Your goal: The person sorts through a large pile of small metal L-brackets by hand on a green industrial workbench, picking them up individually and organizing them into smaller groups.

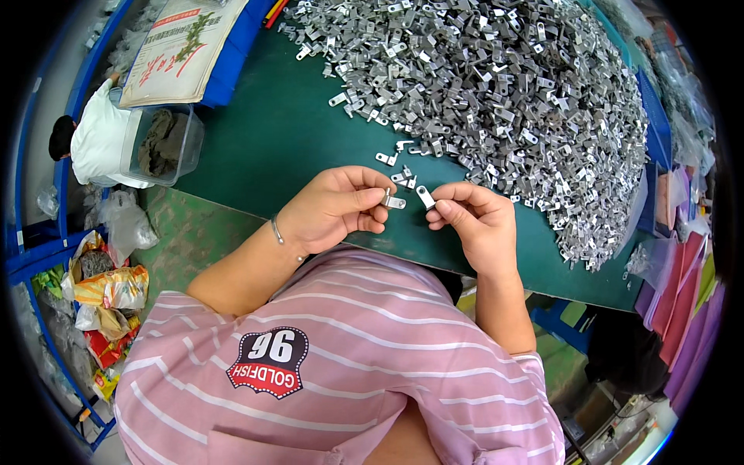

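My left hand (341,203) pinches a small bent metal bracket (395,203) with a hole in its tab between thumb and fingers. Close beside it, my right hand (477,221) grips another metal bracket (425,197), its holed tab pointing up and to the left. The two brackets are apart, held above the near edge of the green table (287,132). Just beyond my fingertips lie several loose brackets (404,178). A large heap of the same silver brackets (496,93) spreads over the far and right side of the table.
At the far left, a blue bin (236,54) has a printed paper bag (174,54) on it. A clear plastic tub (190,147) holds something grey-brown. Another person in white (105,136) is by the blue shelving. Coloured bags (108,287) sit low left; coloured sheets (682,302) hang right.
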Available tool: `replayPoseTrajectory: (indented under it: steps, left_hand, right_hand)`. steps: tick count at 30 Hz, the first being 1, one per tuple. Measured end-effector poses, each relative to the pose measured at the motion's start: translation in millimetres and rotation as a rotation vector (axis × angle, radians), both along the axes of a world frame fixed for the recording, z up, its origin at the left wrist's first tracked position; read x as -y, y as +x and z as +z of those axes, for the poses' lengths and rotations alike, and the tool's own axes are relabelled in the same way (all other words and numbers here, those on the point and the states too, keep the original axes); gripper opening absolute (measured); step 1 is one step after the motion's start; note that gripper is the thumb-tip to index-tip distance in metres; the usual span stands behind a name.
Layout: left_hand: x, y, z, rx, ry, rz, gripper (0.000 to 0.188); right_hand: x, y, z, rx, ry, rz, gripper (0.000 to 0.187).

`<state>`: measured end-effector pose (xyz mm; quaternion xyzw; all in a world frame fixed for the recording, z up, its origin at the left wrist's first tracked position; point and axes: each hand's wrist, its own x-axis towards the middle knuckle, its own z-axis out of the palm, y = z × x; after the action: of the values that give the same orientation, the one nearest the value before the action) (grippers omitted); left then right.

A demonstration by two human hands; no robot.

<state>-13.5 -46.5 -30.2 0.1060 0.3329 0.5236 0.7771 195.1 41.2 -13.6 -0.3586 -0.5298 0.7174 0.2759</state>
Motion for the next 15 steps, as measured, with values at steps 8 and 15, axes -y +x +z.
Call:
replayPoseTrajectory:
  steps: [8,15]
  left_hand:
    - [-2,-2,-1,0.243,0.071,0.015,0.018]
    - [-1,-8,-3,0.316,0.04,0.095,0.018]
  right_hand:
    - [-3,8,-4,-0.301,-0.259,0.083,0.011]
    - [-4,18,2,-0.101,0.015,0.022,0.009]
